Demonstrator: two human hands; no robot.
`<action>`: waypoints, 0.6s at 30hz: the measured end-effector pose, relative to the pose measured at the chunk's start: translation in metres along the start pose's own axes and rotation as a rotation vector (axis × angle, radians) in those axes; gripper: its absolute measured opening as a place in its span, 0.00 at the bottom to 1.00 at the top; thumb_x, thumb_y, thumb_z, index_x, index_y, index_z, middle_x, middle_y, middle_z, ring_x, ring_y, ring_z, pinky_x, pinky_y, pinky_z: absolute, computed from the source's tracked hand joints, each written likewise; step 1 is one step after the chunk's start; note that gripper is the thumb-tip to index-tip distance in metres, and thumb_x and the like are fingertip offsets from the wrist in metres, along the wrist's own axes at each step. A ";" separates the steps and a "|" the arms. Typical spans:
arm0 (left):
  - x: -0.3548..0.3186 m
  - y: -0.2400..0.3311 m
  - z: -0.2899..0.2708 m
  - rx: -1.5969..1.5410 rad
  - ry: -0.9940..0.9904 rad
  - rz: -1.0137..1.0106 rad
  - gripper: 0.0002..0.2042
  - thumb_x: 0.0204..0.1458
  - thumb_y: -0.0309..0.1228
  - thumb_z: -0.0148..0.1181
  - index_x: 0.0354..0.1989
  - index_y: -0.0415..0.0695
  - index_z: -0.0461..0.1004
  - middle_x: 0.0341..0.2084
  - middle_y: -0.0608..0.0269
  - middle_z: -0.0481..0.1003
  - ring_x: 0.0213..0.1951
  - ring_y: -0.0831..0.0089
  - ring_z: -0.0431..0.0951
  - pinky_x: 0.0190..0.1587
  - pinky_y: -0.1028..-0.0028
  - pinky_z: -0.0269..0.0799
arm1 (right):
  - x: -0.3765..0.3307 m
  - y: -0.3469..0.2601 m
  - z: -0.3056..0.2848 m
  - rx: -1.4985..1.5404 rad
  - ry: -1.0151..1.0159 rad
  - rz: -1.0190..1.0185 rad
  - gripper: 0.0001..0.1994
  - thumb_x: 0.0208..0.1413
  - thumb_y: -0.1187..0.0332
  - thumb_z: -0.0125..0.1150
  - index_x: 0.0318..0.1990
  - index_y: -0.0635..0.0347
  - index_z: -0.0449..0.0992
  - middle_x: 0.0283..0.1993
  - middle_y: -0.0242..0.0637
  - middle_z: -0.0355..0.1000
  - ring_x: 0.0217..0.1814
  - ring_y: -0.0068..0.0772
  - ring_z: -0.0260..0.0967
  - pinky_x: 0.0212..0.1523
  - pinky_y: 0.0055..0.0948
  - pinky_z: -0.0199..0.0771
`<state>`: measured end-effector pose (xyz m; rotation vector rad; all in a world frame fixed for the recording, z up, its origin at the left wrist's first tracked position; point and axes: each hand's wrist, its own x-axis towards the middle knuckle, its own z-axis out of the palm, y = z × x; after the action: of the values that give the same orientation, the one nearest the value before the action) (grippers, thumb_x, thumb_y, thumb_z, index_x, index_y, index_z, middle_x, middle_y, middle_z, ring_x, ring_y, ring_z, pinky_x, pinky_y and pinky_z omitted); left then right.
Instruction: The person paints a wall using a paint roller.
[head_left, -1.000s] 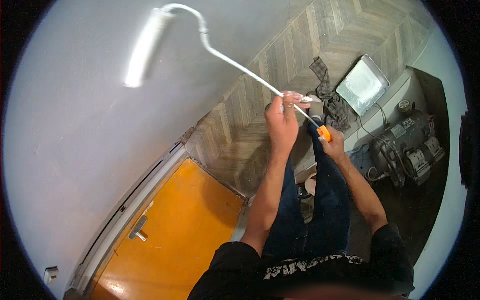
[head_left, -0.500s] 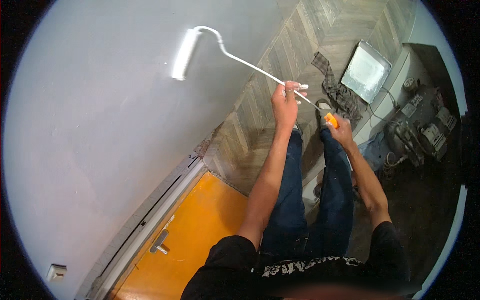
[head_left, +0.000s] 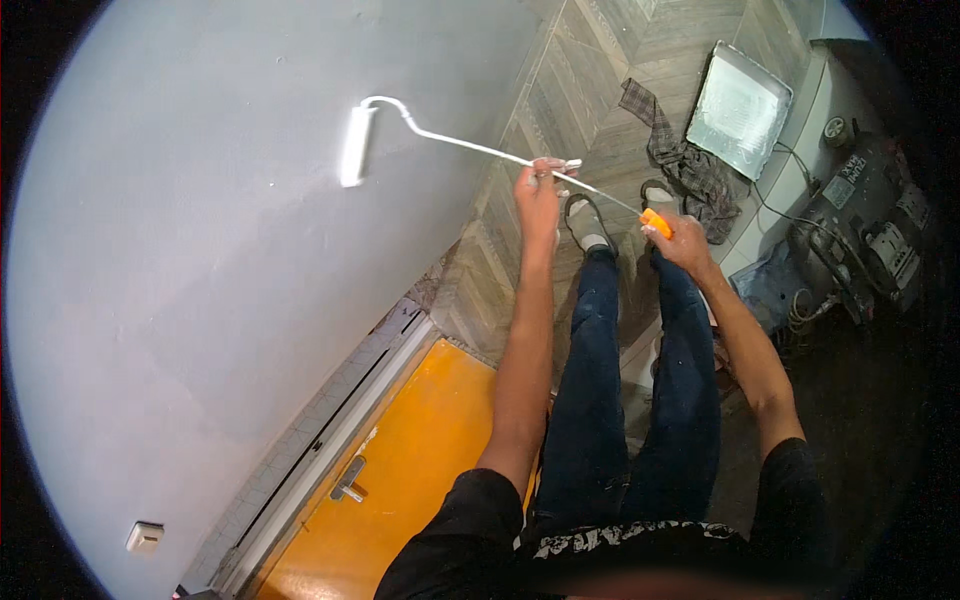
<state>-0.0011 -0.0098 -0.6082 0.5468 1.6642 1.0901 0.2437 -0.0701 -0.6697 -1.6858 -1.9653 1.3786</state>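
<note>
A paint roller with a white sleeve (head_left: 356, 147) and a long bent white rod (head_left: 460, 143) reaches across to the grey wall (head_left: 200, 200). Its sleeve lies at the wall surface; whether it presses there I cannot tell. My left hand (head_left: 538, 200) grips the rod partway along, with white paint on the fingertips. Closer to my body on the right, my right hand (head_left: 685, 246) is wrapped round the roller's orange handle (head_left: 656, 223).
A paint-smeared tray (head_left: 740, 112) lies beyond my feet beside a crumpled checked cloth (head_left: 690, 175). Dark machinery with cables (head_left: 855, 235) stands at the right. An orange door (head_left: 410, 440) with a metal handle is at lower left, near a wall switch (head_left: 145, 537).
The roller sleeve has shifted slightly lower in the picture and now stands more upright. My left hand has moved left with the rod. The whole view has shifted a little.
</note>
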 end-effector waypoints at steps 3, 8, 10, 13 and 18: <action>0.012 -0.017 0.006 0.140 -0.078 -0.072 0.16 0.65 0.40 0.43 0.38 0.41 0.71 0.33 0.59 0.78 0.36 0.71 0.80 0.31 0.75 0.68 | -0.004 0.017 -0.001 0.009 0.037 0.032 0.21 0.53 0.47 0.58 0.42 0.55 0.77 0.27 0.47 0.74 0.31 0.51 0.73 0.31 0.43 0.72; 0.003 -0.009 0.015 0.069 -0.033 -0.055 0.17 0.65 0.40 0.43 0.37 0.39 0.72 0.31 0.60 0.77 0.35 0.72 0.78 0.32 0.76 0.67 | -0.004 0.011 -0.025 -0.034 0.039 0.005 0.21 0.52 0.47 0.60 0.43 0.56 0.78 0.26 0.47 0.74 0.28 0.50 0.73 0.29 0.42 0.72; -0.007 0.007 0.016 0.055 -0.014 -0.015 0.18 0.65 0.41 0.43 0.36 0.38 0.72 0.30 0.61 0.77 0.34 0.73 0.78 0.33 0.75 0.68 | -0.003 -0.002 -0.037 -0.010 0.062 -0.041 0.20 0.51 0.48 0.62 0.39 0.57 0.77 0.24 0.45 0.73 0.24 0.48 0.72 0.26 0.41 0.71; -0.029 0.041 0.010 0.120 0.082 0.095 0.19 0.64 0.42 0.44 0.36 0.38 0.73 0.29 0.62 0.76 0.34 0.74 0.76 0.36 0.74 0.70 | -0.004 -0.022 -0.047 -0.020 0.108 -0.141 0.19 0.50 0.49 0.64 0.35 0.57 0.76 0.22 0.43 0.71 0.22 0.45 0.71 0.23 0.40 0.70; -0.057 0.105 -0.022 0.164 0.221 0.238 0.18 0.64 0.43 0.45 0.34 0.39 0.72 0.28 0.65 0.74 0.33 0.77 0.73 0.40 0.73 0.70 | 0.005 -0.080 -0.046 0.077 0.124 -0.249 0.16 0.48 0.53 0.66 0.34 0.56 0.76 0.21 0.42 0.70 0.22 0.47 0.70 0.22 0.39 0.67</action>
<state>-0.0163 -0.0120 -0.4878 0.7681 1.9297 1.2268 0.2197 -0.0357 -0.5876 -1.4022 -1.9487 1.2138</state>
